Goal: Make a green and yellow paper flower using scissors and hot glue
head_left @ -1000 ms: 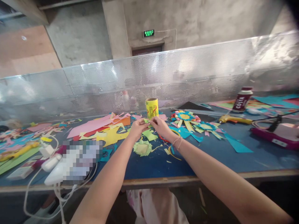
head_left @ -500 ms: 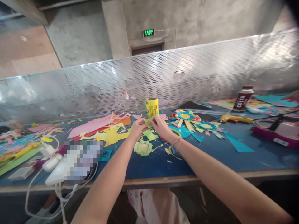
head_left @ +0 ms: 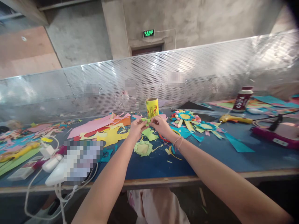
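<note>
My left hand [head_left: 136,127] and my right hand [head_left: 160,125] meet above the blue table [head_left: 210,155], both pinched on a small light-green paper piece [head_left: 146,120] held between their fingertips. Just behind the hands stands a yellow roll [head_left: 152,107]. Below them on the table lie a green paper flower [head_left: 143,147] and another green scrap [head_left: 150,135]. A red ring [head_left: 163,139] lies partly hidden under my right wrist.
Pink, yellow and orange paper sheets [head_left: 102,127] lie to the left. Finished paper flowers [head_left: 187,117] sit to the right, with a yellow glue gun [head_left: 230,118], a brown bottle [head_left: 242,99] and a pink device [head_left: 275,133]. White chargers and cables [head_left: 51,161] lie front left. A perforated metal screen [head_left: 163,74] backs the table.
Both hands have stayed together on the green paper piece, shifting only slightly as the fingers work it. Another person's hand showed briefly at the far right edge.
</note>
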Demonstrator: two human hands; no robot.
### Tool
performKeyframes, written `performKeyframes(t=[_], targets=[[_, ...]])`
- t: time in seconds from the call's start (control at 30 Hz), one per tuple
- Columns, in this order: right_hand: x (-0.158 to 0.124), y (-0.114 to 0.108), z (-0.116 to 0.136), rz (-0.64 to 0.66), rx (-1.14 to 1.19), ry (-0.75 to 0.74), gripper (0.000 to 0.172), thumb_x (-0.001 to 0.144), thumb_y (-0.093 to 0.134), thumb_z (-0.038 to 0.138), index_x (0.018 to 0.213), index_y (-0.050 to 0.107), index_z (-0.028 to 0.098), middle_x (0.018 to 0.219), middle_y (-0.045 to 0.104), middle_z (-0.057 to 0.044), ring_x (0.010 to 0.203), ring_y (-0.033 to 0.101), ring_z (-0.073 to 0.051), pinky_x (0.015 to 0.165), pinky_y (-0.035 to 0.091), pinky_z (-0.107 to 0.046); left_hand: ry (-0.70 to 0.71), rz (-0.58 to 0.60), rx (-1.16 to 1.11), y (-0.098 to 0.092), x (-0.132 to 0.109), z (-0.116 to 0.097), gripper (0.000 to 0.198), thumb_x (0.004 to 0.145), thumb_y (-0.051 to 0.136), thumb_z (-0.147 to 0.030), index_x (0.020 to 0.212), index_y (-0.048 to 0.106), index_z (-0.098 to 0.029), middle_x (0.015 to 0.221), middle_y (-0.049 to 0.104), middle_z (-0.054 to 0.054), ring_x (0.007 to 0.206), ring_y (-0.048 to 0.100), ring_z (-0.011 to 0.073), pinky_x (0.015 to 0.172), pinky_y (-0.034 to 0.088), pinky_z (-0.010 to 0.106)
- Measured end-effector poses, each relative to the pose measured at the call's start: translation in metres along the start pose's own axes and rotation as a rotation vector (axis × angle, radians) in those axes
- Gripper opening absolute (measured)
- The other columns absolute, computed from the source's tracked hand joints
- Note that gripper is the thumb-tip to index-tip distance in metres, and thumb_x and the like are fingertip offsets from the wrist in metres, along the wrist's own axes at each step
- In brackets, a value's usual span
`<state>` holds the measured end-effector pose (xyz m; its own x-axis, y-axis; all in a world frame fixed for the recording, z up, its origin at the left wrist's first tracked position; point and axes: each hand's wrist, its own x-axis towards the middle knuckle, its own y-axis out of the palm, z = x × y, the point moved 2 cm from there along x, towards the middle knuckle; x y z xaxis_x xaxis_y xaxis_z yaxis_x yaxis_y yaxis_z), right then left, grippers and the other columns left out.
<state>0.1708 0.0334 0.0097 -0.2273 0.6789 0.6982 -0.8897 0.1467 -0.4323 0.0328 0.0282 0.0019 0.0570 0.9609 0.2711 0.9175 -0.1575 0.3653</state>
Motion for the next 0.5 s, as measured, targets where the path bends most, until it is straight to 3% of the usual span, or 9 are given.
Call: performKeyframes(t=[0.23,0.5], targets=[[0.002,0.004,-0.013,0.051,-0.091,-0.038,0.015,0.079,0.049,0.027,0.067,0.044,0.02,0.07,0.045,-0.001,0.068,0.046,-0.015,0.064,0.04,-0.03,0.011,0.046,0.081,0.001,-0.001,-0.003,0.029,0.055,0.076,-0.027,0.077,0.063,-0.012,0.075,0.067,0.004,0.072,0.062,0.0143,0.078,0.05,0.034],[-0.002,0.001,-0.008,0.138,-0.341,-0.273,0.017,0.088,0.034,0.019,0.077,0.047,0.019,0.079,0.049,-0.008,0.078,0.047,-0.02,0.073,0.042,-0.035,0.053,0.038,0.207,0.001,0.0,-0.001,0.03,0.052,0.077,-0.026,0.076,0.065,-0.014,0.074,0.067,0.004,0.073,0.062,0.0162,0.076,0.05,0.035]])
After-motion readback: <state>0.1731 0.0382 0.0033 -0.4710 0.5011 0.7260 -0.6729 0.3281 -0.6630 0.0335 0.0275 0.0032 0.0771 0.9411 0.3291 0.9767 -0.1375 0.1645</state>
